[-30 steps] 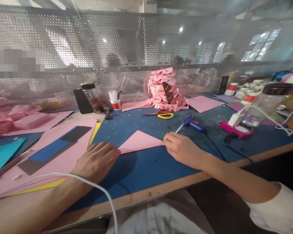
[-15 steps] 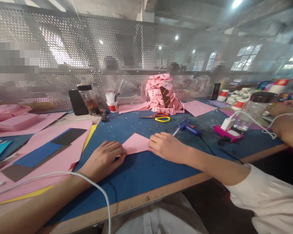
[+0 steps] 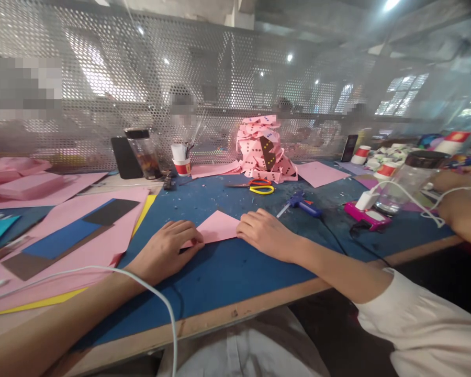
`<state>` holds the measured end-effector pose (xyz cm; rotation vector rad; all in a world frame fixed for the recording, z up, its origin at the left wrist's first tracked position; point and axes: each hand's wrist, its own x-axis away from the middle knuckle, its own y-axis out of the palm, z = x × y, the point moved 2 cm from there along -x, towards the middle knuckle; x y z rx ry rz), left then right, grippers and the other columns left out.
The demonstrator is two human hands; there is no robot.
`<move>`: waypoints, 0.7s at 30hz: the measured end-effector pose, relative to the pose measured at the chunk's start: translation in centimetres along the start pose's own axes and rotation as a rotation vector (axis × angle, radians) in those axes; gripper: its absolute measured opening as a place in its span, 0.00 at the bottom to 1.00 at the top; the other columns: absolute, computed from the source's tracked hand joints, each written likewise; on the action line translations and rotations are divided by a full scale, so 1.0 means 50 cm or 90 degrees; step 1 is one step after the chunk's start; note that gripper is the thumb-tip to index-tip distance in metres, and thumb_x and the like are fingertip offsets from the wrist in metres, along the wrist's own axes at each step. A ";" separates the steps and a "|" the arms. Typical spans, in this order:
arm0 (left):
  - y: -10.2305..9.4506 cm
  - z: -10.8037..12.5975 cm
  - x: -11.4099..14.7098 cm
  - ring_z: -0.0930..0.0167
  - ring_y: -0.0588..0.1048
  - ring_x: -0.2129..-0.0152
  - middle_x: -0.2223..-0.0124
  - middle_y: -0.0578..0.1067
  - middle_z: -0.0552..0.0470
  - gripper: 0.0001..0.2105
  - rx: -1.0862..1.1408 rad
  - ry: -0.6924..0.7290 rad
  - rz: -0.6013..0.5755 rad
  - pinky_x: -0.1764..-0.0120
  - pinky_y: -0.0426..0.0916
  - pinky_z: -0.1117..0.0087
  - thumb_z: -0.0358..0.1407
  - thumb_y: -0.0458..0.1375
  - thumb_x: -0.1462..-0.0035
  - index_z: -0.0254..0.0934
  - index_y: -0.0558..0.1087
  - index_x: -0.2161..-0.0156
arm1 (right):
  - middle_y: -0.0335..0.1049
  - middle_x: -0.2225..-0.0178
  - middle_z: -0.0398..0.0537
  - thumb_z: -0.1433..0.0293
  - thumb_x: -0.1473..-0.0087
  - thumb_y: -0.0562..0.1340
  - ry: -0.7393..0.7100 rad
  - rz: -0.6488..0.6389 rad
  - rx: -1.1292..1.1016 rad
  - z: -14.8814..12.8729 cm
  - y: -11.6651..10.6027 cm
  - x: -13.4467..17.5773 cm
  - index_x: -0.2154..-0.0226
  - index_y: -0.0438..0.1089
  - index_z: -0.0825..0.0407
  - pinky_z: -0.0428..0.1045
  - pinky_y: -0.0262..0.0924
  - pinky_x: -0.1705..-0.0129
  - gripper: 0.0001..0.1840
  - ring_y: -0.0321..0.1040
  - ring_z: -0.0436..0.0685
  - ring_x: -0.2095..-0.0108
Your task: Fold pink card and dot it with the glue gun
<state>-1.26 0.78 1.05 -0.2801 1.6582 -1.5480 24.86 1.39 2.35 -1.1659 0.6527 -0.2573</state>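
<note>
A pink sheet of paper (image 3: 220,227), folded to a triangular shape with its peak away from me, lies on the blue tabletop (image 3: 227,283). My left hand (image 3: 165,247) is closed on its left corner, thumb and fingers pinched together. On the right corner, the curled fingers of my right hand (image 3: 267,234) press down, and their tips hide that end. Just beyond my right hand lies a blue glue gun (image 3: 304,205). Farther back are scissors (image 3: 259,186) with red and yellow handles.
A dotted pink paper pile (image 3: 261,152) stands at the back, with a paper cup (image 3: 181,166) to its left. Pink sheets (image 3: 113,230) and dark strips cover the left side. A white cable (image 3: 157,293) crosses my left forearm. At right are a pink power strip (image 3: 367,215) and another person's arm (image 3: 465,214).
The view has shifted slightly. Both hands stay at the two corners of the pink paper, with only a small shift of the fingers.
</note>
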 end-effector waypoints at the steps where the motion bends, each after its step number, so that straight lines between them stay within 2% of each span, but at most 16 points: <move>1: 0.000 0.000 0.000 0.68 0.74 0.65 0.63 0.77 0.51 0.08 0.007 -0.006 -0.003 0.56 0.63 0.65 0.35 0.53 0.34 0.39 0.74 0.63 | 0.71 0.61 0.50 0.69 0.30 0.54 0.006 -0.003 -0.015 0.001 0.000 0.001 0.62 0.71 0.54 0.52 0.49 0.59 0.12 0.66 0.56 0.60; 9: -0.006 -0.001 -0.008 0.70 0.74 0.69 0.67 0.77 0.52 0.12 0.109 -0.058 -0.007 0.61 0.68 0.69 0.41 0.54 0.33 0.38 0.75 0.66 | 0.72 0.59 0.48 0.66 0.31 0.56 0.079 -0.021 -0.182 0.017 0.017 0.008 0.62 0.70 0.53 0.50 0.55 0.54 0.10 0.69 0.55 0.57; 16: 0.000 -0.015 -0.008 0.69 0.75 0.70 0.68 0.77 0.55 0.10 0.139 -0.158 -0.011 0.65 0.69 0.70 0.44 0.59 0.38 0.41 0.77 0.63 | 0.72 0.61 0.45 0.68 0.34 0.60 0.152 -0.016 -0.248 0.024 0.026 0.001 0.62 0.67 0.52 0.49 0.57 0.55 0.05 0.68 0.53 0.60; 21: 0.005 -0.014 -0.012 0.69 0.74 0.69 0.68 0.76 0.54 0.10 0.123 -0.147 -0.010 0.64 0.68 0.69 0.43 0.59 0.38 0.40 0.75 0.66 | 0.71 0.61 0.45 0.69 0.35 0.61 0.146 -0.023 -0.243 0.027 0.026 0.002 0.65 0.67 0.52 0.49 0.57 0.55 0.06 0.67 0.54 0.59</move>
